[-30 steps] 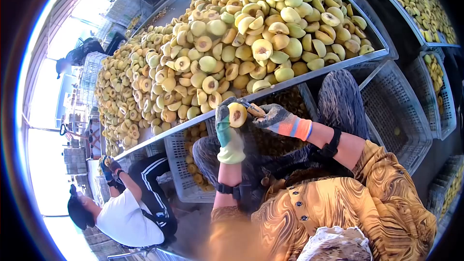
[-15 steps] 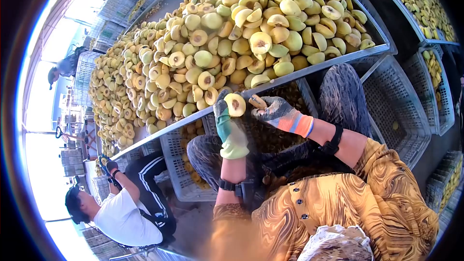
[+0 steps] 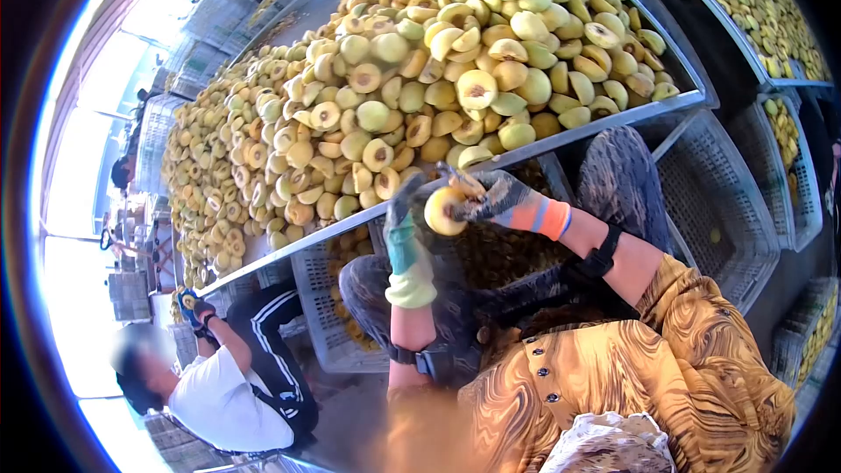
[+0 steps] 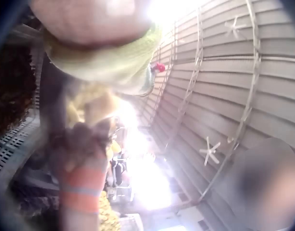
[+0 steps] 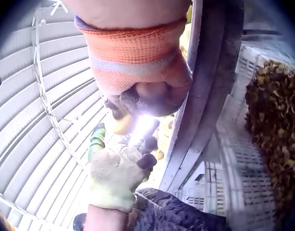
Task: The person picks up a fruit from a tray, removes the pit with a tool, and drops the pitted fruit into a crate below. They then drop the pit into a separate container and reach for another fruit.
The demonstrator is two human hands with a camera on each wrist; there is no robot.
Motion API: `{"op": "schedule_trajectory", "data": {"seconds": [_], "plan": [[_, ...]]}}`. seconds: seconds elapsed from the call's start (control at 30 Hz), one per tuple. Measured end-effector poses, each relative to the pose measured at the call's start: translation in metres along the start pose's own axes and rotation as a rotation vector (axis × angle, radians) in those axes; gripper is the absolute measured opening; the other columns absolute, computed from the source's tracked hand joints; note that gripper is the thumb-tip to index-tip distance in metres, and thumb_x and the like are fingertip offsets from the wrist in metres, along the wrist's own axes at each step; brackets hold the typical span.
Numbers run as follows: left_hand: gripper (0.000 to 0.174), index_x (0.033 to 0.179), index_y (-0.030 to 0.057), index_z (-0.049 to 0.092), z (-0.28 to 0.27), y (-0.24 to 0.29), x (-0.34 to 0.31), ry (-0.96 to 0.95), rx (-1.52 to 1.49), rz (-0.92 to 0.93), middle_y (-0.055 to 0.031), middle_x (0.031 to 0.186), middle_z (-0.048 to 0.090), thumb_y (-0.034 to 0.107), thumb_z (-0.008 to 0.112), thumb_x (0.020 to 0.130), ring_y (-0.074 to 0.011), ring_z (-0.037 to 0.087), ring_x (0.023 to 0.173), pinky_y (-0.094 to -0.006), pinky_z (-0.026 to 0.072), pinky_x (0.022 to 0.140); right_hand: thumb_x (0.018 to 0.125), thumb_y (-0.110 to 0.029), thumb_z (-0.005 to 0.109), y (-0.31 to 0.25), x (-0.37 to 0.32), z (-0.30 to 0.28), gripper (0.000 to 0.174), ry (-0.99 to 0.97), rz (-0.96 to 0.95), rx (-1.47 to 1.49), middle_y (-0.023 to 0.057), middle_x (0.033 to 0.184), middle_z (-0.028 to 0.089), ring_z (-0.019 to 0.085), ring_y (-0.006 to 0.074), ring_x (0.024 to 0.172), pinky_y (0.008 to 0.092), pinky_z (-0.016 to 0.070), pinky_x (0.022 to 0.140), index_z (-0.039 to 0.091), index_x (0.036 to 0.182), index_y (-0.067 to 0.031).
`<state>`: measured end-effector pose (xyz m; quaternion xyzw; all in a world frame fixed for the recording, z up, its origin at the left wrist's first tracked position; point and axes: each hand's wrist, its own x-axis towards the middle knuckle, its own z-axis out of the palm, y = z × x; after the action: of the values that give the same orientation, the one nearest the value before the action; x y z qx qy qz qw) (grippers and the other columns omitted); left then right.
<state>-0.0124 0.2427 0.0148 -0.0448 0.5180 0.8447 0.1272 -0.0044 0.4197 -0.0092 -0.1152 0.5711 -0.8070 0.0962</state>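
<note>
Yellow fruit between right grip, clamped on tool, and left grip, state unclear

we see a long metal worktop with a raised rim, running diagonally across the head view. on it lies a big heap of yellow-green fruit halves, spread from the lower-left end to the upper-right part. many lie cut face up, showing pale orange flesh around brown centres; others turn their rounded skins to us. they overlap and press close to the near rim. grey metal shows bare along the far side.
</note>
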Motion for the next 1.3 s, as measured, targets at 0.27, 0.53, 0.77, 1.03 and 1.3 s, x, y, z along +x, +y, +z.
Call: {"op": "schedule_trajectory", "data": {"seconds": [0.27, 0.53, 0.77, 1.03, 1.3], "plan": [[0.033, 0.112, -0.0020, 0.060, -0.002, -0.019, 0.014, 0.102, -0.050, 0.117, -0.0080, 0.102, 0.064, 0.025, 0.051, 0.095, -0.0184, 0.061, 0.092, -0.0286, 0.0496, 0.079, 0.077, 0.002, 0.064, 0.049, 0.007, 0.006, 0.054, 0.103, -0.274, 0.243, 0.0136, 0.115, 0.058, 0.053, 0.0142, 0.081, 0.0212, 0.0440, 0.069, 0.043, 0.126, 0.0062], [0.039, 0.109, -0.0036, 0.058, -0.002, -0.018, 0.013, 0.103, 0.026, 0.399, -0.0090, 0.104, 0.062, 0.031, 0.045, 0.098, -0.0179, 0.058, 0.094, -0.0289, 0.0443, 0.088, 0.081, 0.003, 0.062, 0.046, -0.012, 0.013, 0.042, 0.004, 0.266, 0.029, 0.0016, 0.106, 0.057, 0.051, 0.0084, 0.091, 0.0244, 0.0455, 0.078, 0.052, 0.122, 0.0003], [0.035, 0.110, -0.0023, 0.059, 0.005, -0.027, 0.013, 0.128, 0.279, 0.528, -0.0073, 0.103, 0.061, 0.029, 0.048, 0.098, -0.0137, 0.056, 0.090, -0.0255, 0.0434, 0.083, 0.080, -0.006, 0.065, 0.040, -0.012, 0.018, 0.030, 0.034, 0.194, -0.105, 0.0050, 0.098, 0.064, 0.056, 0.0116, 0.089, 0.0285, 0.0464, 0.081, 0.060, 0.109, -0.0033], [0.024, 0.099, -0.0028, 0.062, 0.015, -0.025, 0.008, 0.195, 0.720, 0.787, -0.0062, 0.088, 0.060, 0.020, 0.056, 0.094, -0.0097, 0.052, 0.065, -0.0227, 0.0452, 0.063, 0.081, -0.012, 0.060, 0.036, -0.023, 0.030, 0.024, 0.044, 0.161, -0.407, 0.0142, 0.095, 0.066, 0.061, 0.0249, 0.089, 0.0349, 0.0470, 0.079, 0.062, 0.104, -0.0043], [0.016, 0.082, 0.0031, 0.062, 0.016, -0.037, 0.009, 0.383, 1.219, 0.775, -0.0143, 0.078, 0.061, 0.018, 0.060, 0.088, -0.0329, 0.059, 0.067, -0.0369, 0.0477, 0.060, 0.084, -0.021, 0.056, 0.022, -0.022, 0.016, 0.027, -0.128, 0.031, -0.601, 0.0229, 0.096, 0.062, 0.057, 0.0415, 0.093, 0.0438, 0.0464, 0.077, 0.058, 0.107, -0.0066]]}}
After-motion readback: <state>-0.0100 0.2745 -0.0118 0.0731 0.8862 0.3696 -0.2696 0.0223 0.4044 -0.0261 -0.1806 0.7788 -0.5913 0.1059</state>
